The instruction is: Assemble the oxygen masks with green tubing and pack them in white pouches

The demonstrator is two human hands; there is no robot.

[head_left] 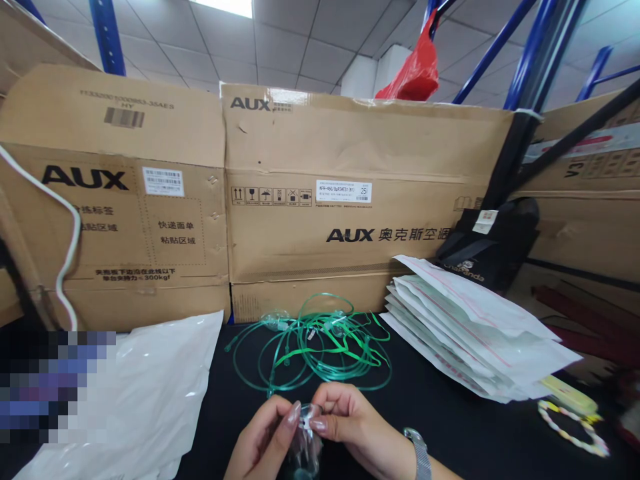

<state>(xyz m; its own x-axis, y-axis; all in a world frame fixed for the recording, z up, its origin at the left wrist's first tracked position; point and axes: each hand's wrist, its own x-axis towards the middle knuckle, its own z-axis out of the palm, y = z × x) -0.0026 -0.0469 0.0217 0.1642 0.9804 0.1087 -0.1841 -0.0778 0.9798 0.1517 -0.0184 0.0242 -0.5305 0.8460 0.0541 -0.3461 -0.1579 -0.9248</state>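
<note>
At the bottom middle, a clear plastic oxygen mask (pixel 304 457) is held up between both hands, with a small whitish piece at its top edge. My left hand (pixel 265 437) pinches that edge from the left, thumb and fingers closed. From the right, my right hand (pixel 353 417) is closed on the same top edge, thumb against the whitish piece. The mask's lower end runs out of view. Just beyond the hands lies a loose heap of green oxygen tubing (pixel 310 373) with bright green elastic straps (pixel 345 347) and other clear masks (pixel 337 323) in it.
White plastic packages (pixel 150 373) lie on the left of the black table (pixel 210 427). A stack of white packets (pixel 470 333) sits at right, near a beaded bracelet (pixel 575 433) and a black bag (pixel 493 243). Cardboard boxes (pixel 365 147) wall off the back.
</note>
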